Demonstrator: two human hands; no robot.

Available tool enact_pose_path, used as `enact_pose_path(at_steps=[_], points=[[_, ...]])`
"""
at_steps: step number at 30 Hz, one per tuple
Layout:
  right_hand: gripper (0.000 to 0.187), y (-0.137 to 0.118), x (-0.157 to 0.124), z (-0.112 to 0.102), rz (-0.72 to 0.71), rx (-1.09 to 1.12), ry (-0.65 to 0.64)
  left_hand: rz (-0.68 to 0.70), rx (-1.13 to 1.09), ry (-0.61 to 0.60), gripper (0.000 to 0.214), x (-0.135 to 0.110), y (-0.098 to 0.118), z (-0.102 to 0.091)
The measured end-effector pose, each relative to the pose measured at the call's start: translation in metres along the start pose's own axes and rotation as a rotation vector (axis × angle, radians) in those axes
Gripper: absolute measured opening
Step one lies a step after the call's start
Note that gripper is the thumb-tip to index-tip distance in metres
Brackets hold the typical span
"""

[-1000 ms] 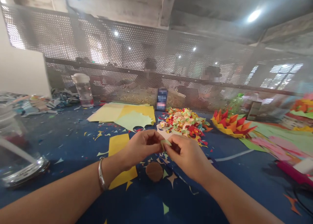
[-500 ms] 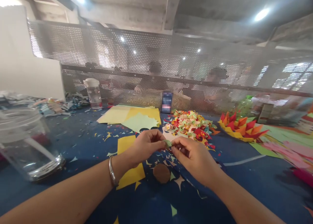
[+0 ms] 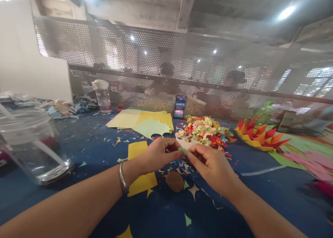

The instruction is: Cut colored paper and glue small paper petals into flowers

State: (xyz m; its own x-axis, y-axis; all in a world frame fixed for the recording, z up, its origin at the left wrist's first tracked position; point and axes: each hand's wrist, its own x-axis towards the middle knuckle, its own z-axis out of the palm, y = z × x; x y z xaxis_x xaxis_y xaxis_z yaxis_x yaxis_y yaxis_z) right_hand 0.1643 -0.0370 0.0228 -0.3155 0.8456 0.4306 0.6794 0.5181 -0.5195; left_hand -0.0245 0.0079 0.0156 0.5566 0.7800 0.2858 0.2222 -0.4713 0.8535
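Between my two hands is a small piece of light green paper (image 3: 183, 150), pinched at the fingertips above the table. My left hand (image 3: 162, 154), with a silver bangle at the wrist, grips its left side. The fingers of my right hand (image 3: 208, 163) close on its right side. Part of the piece is hidden by the fingers. Below them a brown round disc (image 3: 174, 181) lies flat among small paper offcuts (image 3: 194, 192). A yellow paper sheet (image 3: 143, 184) lies partly under my left forearm. Behind my hands is a heap of small folded paper pieces (image 3: 205, 127) in several colours.
Yellow sheets (image 3: 125, 118) and a scalloped pale green sheet (image 3: 151, 127) lie behind. A clear plastic jug (image 3: 28, 144) stands left, a white-lidded bottle (image 3: 102, 97) farther back. A phone (image 3: 180, 106) leans near the perforated screen (image 3: 145, 71). Red-and-orange folded paper (image 3: 260, 135) lies right.
The view has shifted slightly, so the table things sit a little farther right. My fingers have moved slightly around the green paper, which now looks flatter. Both hands still pinch it.
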Motion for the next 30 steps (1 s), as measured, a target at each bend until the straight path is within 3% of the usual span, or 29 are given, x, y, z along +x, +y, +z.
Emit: enact_pose_path(at_steps=[11, 21, 30], points=[[0.019, -0.0036, 0.0002, -0.0002, 0.007, 0.001, 0.012, -0.020, -0.110, -0.037, 0.024, 0.0019, -0.0007, -0.0035], [0.016, -0.0019, -0.0018, 0.0024, -0.097, -0.205, 0.106, -0.215, -0.415, 0.046, 0.025, -0.0022, 0.0038, 0.0049], [0.013, -0.0046, -0.0031, 0.0057, -0.148, -0.214, 0.114, -0.262, -0.705, 0.058, 0.021, -0.0017, 0.0049, 0.0047]])
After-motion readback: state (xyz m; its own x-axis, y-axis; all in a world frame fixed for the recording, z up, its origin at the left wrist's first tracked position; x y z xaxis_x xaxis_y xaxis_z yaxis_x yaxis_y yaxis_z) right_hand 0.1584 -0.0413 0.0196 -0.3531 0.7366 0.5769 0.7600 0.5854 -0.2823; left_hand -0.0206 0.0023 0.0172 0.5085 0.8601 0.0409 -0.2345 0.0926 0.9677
